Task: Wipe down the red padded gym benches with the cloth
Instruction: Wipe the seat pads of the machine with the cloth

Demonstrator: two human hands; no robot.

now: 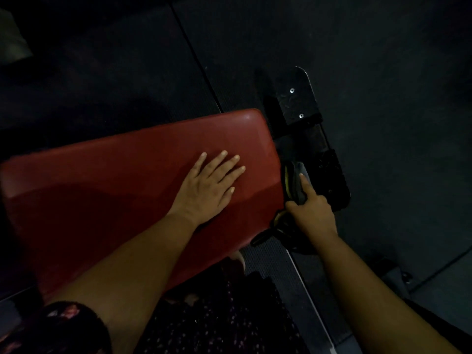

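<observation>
A red padded bench (107, 190) fills the left and middle of the dim view, its end edge pointing right. My left hand (208, 187) lies flat on the pad near that end, fingers straight and spread. My right hand (310, 213) is just off the bench's right end and grips a dark grey cloth (296, 183) with a yellowish edge, the forefinger stretched along it. The cloth is pressed against the end face of the pad.
A black metal frame foot (301, 98) with two bolts sticks out past the bench end, with black bracket parts (329, 175) beside the cloth. Dark rubber floor mats (383, 72) surround everything. A patterned dark garment (217, 323) shows at the bottom.
</observation>
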